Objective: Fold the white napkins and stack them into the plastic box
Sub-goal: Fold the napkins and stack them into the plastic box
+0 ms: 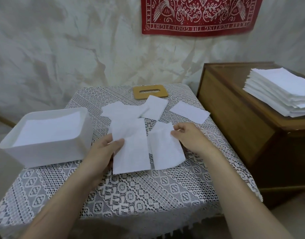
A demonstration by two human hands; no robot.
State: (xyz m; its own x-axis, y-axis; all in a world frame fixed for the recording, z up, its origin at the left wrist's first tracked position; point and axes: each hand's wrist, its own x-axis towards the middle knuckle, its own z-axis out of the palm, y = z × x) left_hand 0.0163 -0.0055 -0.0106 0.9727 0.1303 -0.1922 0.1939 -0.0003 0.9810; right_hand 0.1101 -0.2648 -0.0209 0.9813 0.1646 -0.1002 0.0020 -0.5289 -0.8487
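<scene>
Now our left hand (103,149) pinches one folded napkin (131,149) just beside the plastic box (44,152), ready to stack; our right hand (187,135) pinches another napkin (165,150) further from it.

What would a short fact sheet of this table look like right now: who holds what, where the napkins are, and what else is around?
left hand: grips the left edge of a folded napkin
right hand: pinches the top of a second napkin
loose napkins: three more lie behind on the lace tablecloth
plastic box: left of the hands, napkins already inside
spare stack: on the wooden cabinet, right
wooden lid: far edge of table
wall: red banner
</scene>
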